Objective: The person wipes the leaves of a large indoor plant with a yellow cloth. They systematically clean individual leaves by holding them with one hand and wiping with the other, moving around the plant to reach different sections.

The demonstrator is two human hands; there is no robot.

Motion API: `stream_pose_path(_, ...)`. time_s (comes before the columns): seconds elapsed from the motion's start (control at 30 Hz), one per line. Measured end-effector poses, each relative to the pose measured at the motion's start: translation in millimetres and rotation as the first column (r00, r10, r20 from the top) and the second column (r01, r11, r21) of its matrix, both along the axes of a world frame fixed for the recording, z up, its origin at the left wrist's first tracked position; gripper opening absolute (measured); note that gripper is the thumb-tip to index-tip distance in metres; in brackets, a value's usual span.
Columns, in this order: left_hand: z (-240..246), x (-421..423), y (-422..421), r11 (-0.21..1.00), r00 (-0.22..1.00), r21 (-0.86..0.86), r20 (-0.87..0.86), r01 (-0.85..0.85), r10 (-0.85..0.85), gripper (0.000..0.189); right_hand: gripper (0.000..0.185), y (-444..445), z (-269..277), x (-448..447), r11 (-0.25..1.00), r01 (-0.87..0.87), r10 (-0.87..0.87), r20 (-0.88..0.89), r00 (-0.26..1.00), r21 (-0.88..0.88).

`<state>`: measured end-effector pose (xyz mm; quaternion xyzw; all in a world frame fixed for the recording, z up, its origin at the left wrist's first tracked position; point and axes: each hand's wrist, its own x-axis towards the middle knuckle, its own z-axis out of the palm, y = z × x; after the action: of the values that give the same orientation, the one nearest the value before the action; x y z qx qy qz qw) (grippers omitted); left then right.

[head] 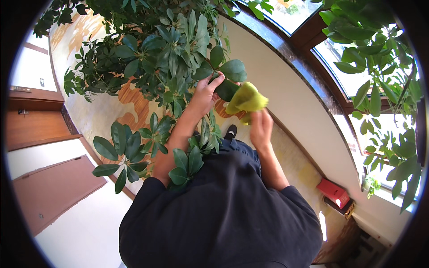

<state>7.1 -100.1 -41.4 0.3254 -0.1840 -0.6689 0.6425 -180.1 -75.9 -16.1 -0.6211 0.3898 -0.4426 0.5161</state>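
My left hand (205,94) grips a leaf cluster (231,68) of a green umbrella plant, thumb on top near where the leaflets join. In my right hand (261,125) is a yellow-green cloth (248,98), bunched and slightly blurred. The cloth's left part lies over or against the tip of a lower leaflet (227,89); whether it presses on it I cannot tell. Some fingertips of my left hand are hidden behind the leaves. The bushy umbrella plant (174,50) spreads ahead and to the left, and lower leaves (124,154) hang around my left forearm.
A stone window sill (301,67) runs along the right wall, with windows above it. More foliage (378,87) hangs at the right. A red box (333,193) stands on the floor by the wall. At the left are a wooden door (40,125) and patterned flooring (134,104).
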Motion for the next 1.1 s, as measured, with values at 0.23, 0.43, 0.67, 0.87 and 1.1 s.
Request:
stream_pose_path(0.23, -13.0, 15.1, 2.2, 1.0, 0.999, -0.011, 0.036, -0.01, 0.01, 0.018, 0.032, -21.5, -59.2, 49.7, 0.768, -0.171, -0.204, -0.488, 0.849, -0.618)
stream_pose_path(0.43, -9.7, 15.4, 3.4, 0.998, 1.0, -0.055, -0.031, -0.002, 0.0, 0.031, 0.034, -19.0, -80.1, 22.3, 0.979, 0.033, -0.103, -0.341, 0.934, -0.203)
stream_pose_path(0.67, -8.6, 13.3, 2.1, 1.0, 0.997, 0.004, 0.083, 0.005, -0.005, 0.025, 0.028, -5.3, -55.5, 12.7, 0.919, 0.206, -0.255, -0.107, 0.961, -0.337)
stream_pose_path(0.87, -5.0, 10.6, 1.1, 0.997, 0.997, 0.008, -0.036, -0.072, 0.072, 0.014, 0.034, -5.4, -36.4, 34.1, 0.886, 0.107, -0.162, -0.084, 0.983, -0.452)
stream_pose_path(1.1, -4.7, 8.4, -3.1, 0.998, 0.983, 0.035, -0.172, -0.061, 0.066, 0.015, 0.033, -25.8, -32.3, 62.0, 0.791, 0.016, -0.188, -0.218, 0.958, -0.611)
